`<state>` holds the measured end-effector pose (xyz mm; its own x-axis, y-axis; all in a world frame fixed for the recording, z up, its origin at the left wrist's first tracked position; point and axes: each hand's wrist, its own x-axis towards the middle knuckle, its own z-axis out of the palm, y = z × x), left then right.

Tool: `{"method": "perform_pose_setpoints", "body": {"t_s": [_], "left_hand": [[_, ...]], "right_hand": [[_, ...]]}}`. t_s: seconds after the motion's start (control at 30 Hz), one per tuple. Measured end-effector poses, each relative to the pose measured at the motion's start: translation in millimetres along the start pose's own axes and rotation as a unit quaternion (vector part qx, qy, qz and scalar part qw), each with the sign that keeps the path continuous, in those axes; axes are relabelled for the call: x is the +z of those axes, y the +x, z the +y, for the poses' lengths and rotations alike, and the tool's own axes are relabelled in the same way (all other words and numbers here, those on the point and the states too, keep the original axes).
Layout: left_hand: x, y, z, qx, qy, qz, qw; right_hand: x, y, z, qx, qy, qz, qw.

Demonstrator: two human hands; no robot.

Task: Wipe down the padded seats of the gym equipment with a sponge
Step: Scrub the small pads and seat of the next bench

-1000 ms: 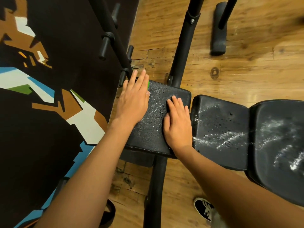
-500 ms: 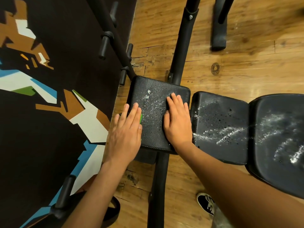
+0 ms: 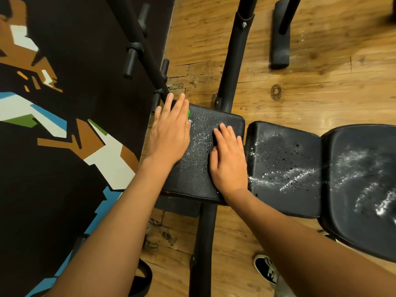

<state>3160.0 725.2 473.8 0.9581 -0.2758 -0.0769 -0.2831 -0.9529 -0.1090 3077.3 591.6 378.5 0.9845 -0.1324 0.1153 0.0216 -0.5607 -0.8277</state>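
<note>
Three black padded seat sections lie in a row. On the left pad [image 3: 200,168], wet with white foam, my left hand [image 3: 169,133] presses flat with straight fingers on a green sponge [image 3: 188,114], of which only a sliver shows at the pad's far left corner. My right hand [image 3: 229,159] rests flat on the same pad's right side, fingers straight. The middle pad [image 3: 285,166] and the right pad [image 3: 362,185] carry streaks of white foam and droplets.
Black metal frame tubes [image 3: 233,67] run from the pad away and toward me. A bar with pegs [image 3: 141,46] crosses at the upper left over a dark patterned mat [image 3: 53,146]. Wooden floor [image 3: 321,86] lies around. My shoe [image 3: 266,269] is below.
My left hand slid the sponge toward me along the left pad's edge, then back away to the far left corner. My right hand stayed in place on the pad.
</note>
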Motion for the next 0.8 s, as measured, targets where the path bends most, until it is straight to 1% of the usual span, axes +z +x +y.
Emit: {"method": "perform_pose_setpoints", "body": {"t_s": [0.17,0.27,0.6,0.7,0.8], "left_hand": [[3.0,-37.5,2.5,-0.002,-0.006,0.021,1.0],[5.5,-56.7,5.0,0.002,0.01,0.014,1.0],[-1.8,24.4,-0.9,0.029,0.036,-0.003,0.999],[-2.9,29.2,-2.1,0.037,0.029,-0.004,0.999],[-2.1,12.0,-1.0,0.032,0.026,0.004,0.999]], "right_hand": [[-0.5,0.3,0.6,-0.001,0.0,-0.004,1.0],[-0.6,0.1,1.0,-0.001,-0.002,-0.004,1.0],[-0.4,0.9,0.4,-0.001,-0.007,-0.008,1.0],[-0.2,1.2,1.4,-0.002,-0.007,-0.005,1.0],[-0.6,0.9,0.6,-0.003,-0.003,-0.004,1.0]]}}
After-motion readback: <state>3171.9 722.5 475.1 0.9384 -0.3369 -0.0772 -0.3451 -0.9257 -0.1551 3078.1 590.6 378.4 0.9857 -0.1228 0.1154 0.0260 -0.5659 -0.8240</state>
